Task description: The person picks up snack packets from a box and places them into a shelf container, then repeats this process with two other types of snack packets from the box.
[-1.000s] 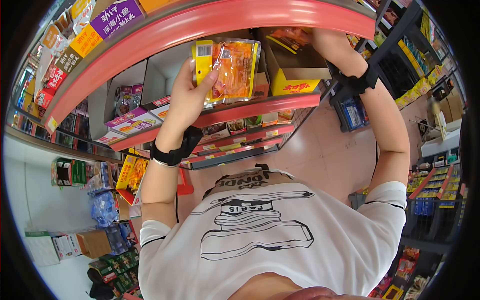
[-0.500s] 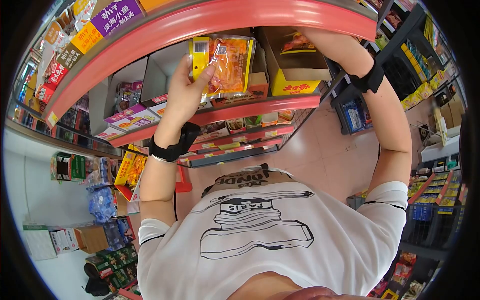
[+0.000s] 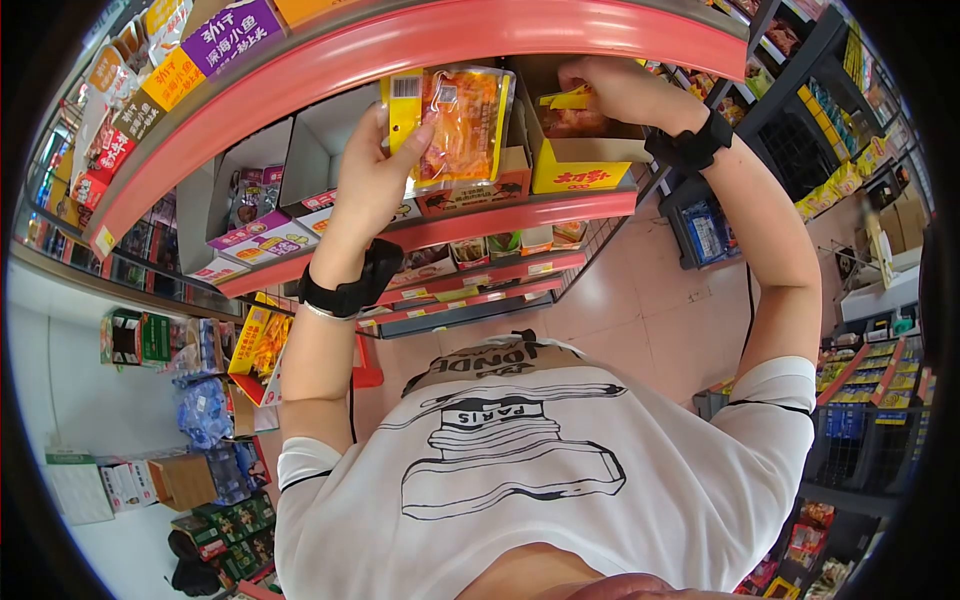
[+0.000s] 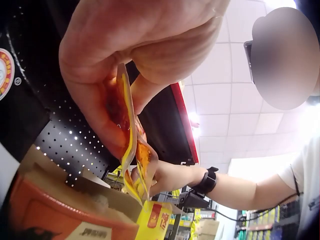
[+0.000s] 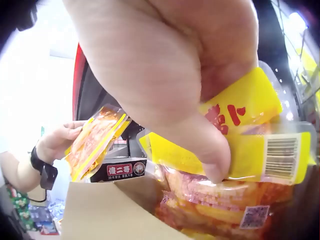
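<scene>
My left hand (image 3: 372,185) pinches clear snack packets (image 3: 465,130) with orange contents and yellow bands, thumb across the front. Edge-on in the left wrist view, more than one yellow-edged packet (image 4: 131,120) shows between thumb and fingers. At the right, my right hand (image 3: 625,90) is inside an open yellow box (image 3: 585,178). It grips the yellow top of a similar packet (image 5: 225,195); the thumb (image 5: 215,155) lies over the band and the other fingertips are hidden. Behind it, a second yellow band with red characters (image 5: 250,100) shows.
A red shelf edge (image 3: 480,32) arches above both hands. Left of the yellow box stand an orange-brown carton (image 3: 475,190) and a grey-walled box (image 3: 330,140). Purple-fronted boxes (image 3: 262,243) line the left end. Lower red-edged shelves (image 3: 480,280) sit beneath.
My right hand has come back leftward and toward me within the yellow box, and the packet there now shows beneath its fingers. My left hand stays nearly in place, still holding its packets.
</scene>
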A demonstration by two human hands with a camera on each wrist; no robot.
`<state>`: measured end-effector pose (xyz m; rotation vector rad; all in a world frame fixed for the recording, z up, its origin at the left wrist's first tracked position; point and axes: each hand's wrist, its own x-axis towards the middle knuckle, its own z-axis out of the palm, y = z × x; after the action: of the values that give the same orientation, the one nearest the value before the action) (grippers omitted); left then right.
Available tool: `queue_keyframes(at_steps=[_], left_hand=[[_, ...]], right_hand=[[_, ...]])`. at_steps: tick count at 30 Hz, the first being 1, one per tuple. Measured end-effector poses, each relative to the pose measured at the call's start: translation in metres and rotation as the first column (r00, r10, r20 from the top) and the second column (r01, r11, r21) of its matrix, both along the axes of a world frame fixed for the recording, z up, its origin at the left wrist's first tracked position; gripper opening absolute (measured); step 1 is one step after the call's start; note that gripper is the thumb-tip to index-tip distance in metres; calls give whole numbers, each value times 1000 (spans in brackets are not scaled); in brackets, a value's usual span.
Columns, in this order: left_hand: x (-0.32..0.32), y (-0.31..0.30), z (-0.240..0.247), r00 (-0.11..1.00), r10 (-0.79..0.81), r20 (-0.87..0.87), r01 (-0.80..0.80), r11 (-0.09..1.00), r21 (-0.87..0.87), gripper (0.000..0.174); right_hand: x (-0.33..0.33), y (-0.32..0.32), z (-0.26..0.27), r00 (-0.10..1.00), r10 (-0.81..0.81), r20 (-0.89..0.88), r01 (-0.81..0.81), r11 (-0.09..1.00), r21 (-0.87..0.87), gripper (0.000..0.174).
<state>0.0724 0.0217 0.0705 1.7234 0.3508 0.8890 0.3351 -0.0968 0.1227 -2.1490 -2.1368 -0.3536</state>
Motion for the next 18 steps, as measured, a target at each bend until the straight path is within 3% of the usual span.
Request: queue_keyframes(at_steps=[2,3,5,7,8,10,11,13,15,17,18], left_hand=[[3,0,4,1000,12,-16,-11,999,35,28],[6,0,5,1000,-2,-17,2,1000,18,29],[14,1,7,1000,-16,-19,16,1000,0,29],[25,5,9,1000,-17,18,14,984,176,32],[30,8,11,1000,-15,21,11,984,178,32],[40,9,17,981,182,-68,-132,883,451,32],[45,7,21,981,185,-65,-136,882,452,32],[56,0,31,896,430,-110,-234,667,708,33],[75,1,32,925,375,-54,-230,668,708,34],[94,-1,34,923,380,-57,-184,567,803,32],[103,-4,37,923,381,-52,-189,568,801,32]], right_hand=[[11,5,-13,976,82,-203,-77,996,34,22],[18,4,-16,976,83,-203,-77,996,34,22],[17,1,-13,962,4,-272,-86,953,-289,26],[18,-1,-23,966,74,-248,-134,963,-235,26],[19,-2,-27,965,143,-220,-185,966,-181,25],[21,0,-26,947,100,-305,-181,951,-252,24],[21,1,-25,922,46,-386,-181,929,-322,22],[21,-3,-26,908,25,-418,-178,926,-332,21],[23,-6,-26,894,3,-448,-175,923,-344,19],[24,-10,-24,929,56,-365,-170,942,-288,21],[22,-13,-22,931,57,-360,-170,942,-291,21]])
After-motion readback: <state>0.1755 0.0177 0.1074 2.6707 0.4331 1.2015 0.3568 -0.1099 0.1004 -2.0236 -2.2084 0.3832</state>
